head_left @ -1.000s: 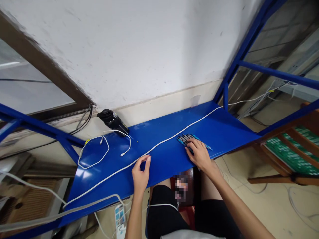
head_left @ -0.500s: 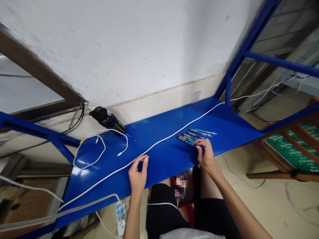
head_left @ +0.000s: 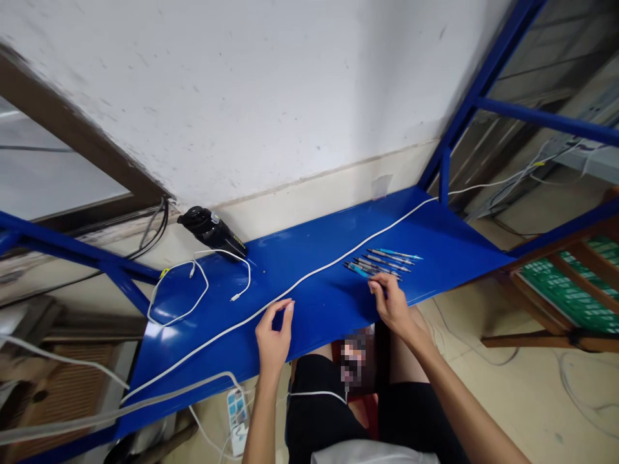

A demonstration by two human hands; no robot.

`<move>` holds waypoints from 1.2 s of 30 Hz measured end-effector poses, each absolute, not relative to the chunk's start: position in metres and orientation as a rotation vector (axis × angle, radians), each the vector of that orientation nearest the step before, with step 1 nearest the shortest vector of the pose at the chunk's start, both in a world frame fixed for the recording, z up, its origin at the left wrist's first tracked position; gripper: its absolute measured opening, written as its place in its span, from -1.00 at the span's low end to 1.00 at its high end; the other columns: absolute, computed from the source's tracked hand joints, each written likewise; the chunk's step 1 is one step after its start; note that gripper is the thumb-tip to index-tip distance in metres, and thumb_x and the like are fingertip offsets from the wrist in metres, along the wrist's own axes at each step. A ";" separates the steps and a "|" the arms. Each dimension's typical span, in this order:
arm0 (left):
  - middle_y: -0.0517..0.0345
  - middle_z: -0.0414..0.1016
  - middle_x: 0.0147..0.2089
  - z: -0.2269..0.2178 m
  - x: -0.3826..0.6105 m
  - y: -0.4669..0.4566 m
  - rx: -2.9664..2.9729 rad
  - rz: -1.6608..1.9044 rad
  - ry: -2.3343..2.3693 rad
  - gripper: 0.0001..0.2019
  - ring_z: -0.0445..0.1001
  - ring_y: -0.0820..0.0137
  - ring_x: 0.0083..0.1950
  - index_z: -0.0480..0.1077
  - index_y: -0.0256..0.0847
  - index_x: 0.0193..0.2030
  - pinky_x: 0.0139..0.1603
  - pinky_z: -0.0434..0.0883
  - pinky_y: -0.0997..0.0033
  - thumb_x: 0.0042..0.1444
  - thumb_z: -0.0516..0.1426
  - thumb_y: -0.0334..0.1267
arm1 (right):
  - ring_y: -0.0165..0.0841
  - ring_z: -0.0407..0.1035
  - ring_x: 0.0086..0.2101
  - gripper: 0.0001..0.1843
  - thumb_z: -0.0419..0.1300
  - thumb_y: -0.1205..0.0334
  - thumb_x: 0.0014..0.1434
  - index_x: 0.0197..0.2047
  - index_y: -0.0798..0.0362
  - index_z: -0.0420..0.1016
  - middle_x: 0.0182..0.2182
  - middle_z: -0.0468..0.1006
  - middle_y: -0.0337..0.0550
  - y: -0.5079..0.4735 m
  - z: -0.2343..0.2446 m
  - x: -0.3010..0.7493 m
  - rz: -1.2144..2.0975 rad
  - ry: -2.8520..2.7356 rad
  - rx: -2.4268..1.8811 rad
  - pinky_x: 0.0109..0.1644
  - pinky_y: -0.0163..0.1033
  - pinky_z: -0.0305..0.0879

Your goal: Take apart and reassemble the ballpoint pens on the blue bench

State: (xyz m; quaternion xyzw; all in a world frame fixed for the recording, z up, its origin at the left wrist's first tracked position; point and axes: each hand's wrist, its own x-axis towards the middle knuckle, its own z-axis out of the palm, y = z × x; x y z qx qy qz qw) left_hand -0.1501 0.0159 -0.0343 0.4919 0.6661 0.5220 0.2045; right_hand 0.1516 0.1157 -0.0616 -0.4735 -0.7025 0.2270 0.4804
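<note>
My right hand (head_left: 389,299) is at the near side of several pens (head_left: 387,260) that lie in a loose row. Its thumb and forefinger are closed at the near end of a pen with a blue part (head_left: 358,270), and the fingers cover that end. Over the table, my left hand (head_left: 275,330) forms a ring, thumb and forefinger tips together. No object shows in it. Its fingertips are beside a long white cable (head_left: 316,271) that runs slantwise across the blue table (head_left: 329,309).
A black bottle (head_left: 213,232) stands by the wall at the left. Close to it lies a looped white charging cable (head_left: 207,283). Below the table edge is a power strip (head_left: 236,419). Blue frame bars rise at both ends, with a wooden chair (head_left: 556,290) on the right.
My right hand has shifted a little left along the blue pen, covering more of its near end. My left thumb and forefinger have drawn closer together. The view has shifted slightly.
</note>
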 end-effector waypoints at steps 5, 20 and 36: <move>-0.15 0.62 0.34 -0.036 -0.113 0.041 1.082 1.459 1.459 -0.45 0.62 0.09 0.34 0.43 -0.11 0.45 0.43 0.49 -0.01 0.47 0.17 0.11 | -0.27 0.48 -0.34 -0.69 0.02 0.03 0.62 0.15 -0.06 0.53 -0.29 0.59 -0.15 0.111 -0.040 0.115 0.864 -1.908 -0.992 -0.18 -0.17 0.46; -0.16 0.76 0.09 -0.054 -0.076 0.054 0.832 1.558 1.301 -0.54 0.74 0.04 0.13 0.66 -0.25 0.13 0.28 0.63 -0.04 0.39 0.26 0.12 | -0.28 0.46 -0.32 -0.63 0.00 0.02 0.64 0.09 -0.05 0.59 -0.29 0.61 -0.16 0.104 -0.042 0.092 1.059 -1.998 -0.828 -0.14 -0.21 0.41; -0.07 0.78 -0.04 -0.050 -0.070 0.052 0.760 1.617 1.478 -0.68 0.75 0.11 0.02 0.70 -0.25 -0.09 0.13 0.65 0.16 0.28 0.38 0.01 | -0.16 0.55 -0.03 -0.72 0.09 0.10 0.61 0.26 -0.08 0.50 -0.01 0.65 -0.01 0.100 -0.037 0.092 0.977 -2.020 -0.888 0.09 -0.04 0.49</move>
